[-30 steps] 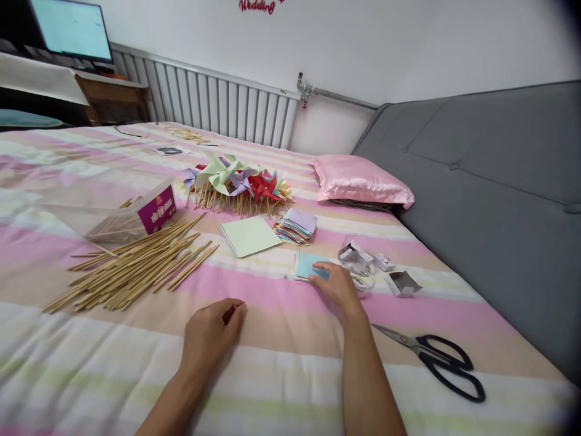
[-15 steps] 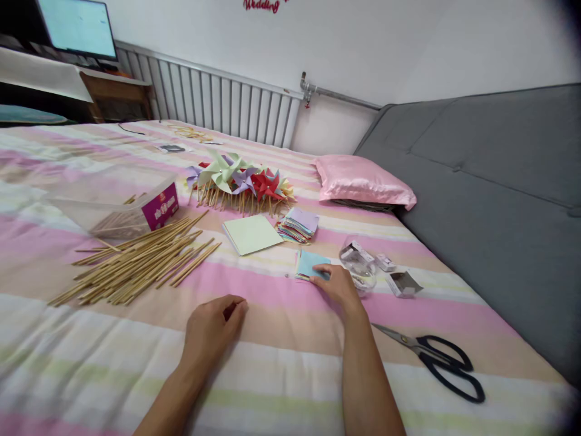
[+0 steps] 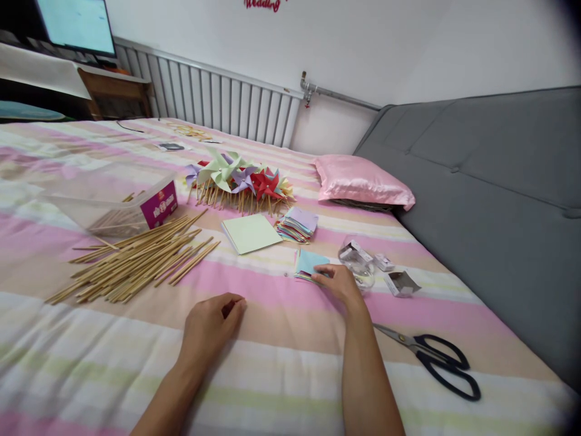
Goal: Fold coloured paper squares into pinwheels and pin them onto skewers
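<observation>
My right hand [image 3: 338,281] pinches the near right corner of a light blue paper square [image 3: 311,261], on top of a small stack of coloured paper. The sheet's near edge stands slightly off the sheets below. My left hand [image 3: 212,321] rests on the striped bedspread with thumb and fingertips together; whether anything small is between them is hidden. A tiny bead-like thing [image 3: 285,275] lies left of the blue paper. Behind are a stack of pale green paper [image 3: 252,234] and a pile of mixed coloured paper squares [image 3: 297,224].
Scissors [image 3: 436,357] lie right of my right forearm. Small boxes [image 3: 402,283] and a clear plastic container [image 3: 358,263] sit beyond. Wooden sticks [image 3: 140,260], a clear tub [image 3: 158,206] and paper pinwheels [image 3: 240,175] spread leftward. A pink pillow [image 3: 363,181] lies farther back.
The near edge of the blue paper has lifted a little under my right fingers. My left hand has hardly moved. The view has shifted slightly.
</observation>
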A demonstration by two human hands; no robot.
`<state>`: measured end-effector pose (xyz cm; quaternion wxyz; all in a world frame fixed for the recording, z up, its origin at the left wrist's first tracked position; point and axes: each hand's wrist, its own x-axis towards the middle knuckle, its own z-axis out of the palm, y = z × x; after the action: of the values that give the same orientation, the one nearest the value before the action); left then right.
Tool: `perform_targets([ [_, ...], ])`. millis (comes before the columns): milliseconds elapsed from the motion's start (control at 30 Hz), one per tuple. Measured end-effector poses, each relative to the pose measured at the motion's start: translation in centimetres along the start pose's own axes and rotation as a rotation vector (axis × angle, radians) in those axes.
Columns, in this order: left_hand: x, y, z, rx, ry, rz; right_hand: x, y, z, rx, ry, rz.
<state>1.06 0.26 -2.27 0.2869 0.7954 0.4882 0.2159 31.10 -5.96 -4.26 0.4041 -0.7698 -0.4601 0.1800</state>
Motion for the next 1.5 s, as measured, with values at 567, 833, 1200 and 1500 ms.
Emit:
perform_targets([
  [567,-0.1,0.2,-0.47,0.005,-0.02,0.017,-0.08,-0.39,0.01,0.015,0.007,0.0],
  [833,-0.17,0.33,-0.56,0.008,-0.024,0.008,0.01,-0.11,0.2,-0.005,0.02,-0.008],
  [1200,-0.31,0.5,-0.66,0.003,-0.023,0.013,-0.06,-0.3,0.22,-0.041,0.023,0.002],
  [1500,-0.3,0.59,-0.7,0.013,-0.026,0.014,-0.12,-0.51,0.35,-0.094,0.027,0.021],
])
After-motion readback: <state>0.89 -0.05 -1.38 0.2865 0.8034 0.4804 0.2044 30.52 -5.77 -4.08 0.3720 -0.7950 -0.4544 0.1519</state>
